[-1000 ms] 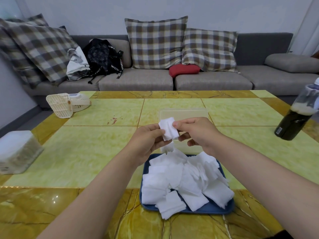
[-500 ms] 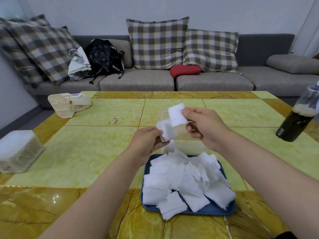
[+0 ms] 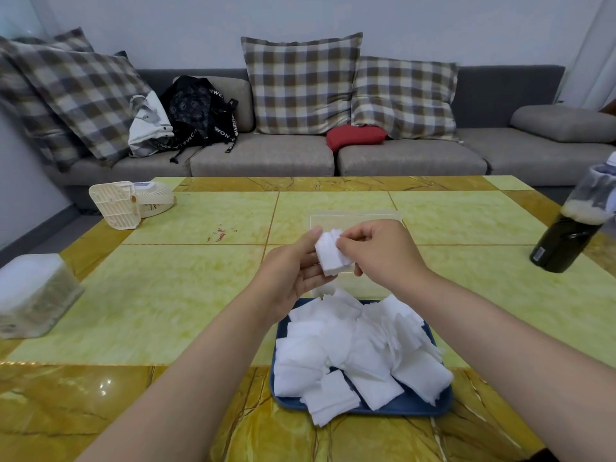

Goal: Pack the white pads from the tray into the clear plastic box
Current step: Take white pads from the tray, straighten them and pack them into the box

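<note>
Tray (image 3: 416,406): heaped with white pads (image 3: 360,348); most of the packing looks undone.
Clear plastic box (image 3: 353,219): just beyond the tray, partly hidden; no pads visible inside.
Left hand (image 3: 286,278), right hand (image 3: 383,251): fingers of both pinch a small pad stack (image 3: 331,256) in front of the box.

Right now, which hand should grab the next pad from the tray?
Probably the right hand: it only pinches the top edge of the pad stack, while the left hand holds the stack in its palm. The blue tray lies just below.
</note>
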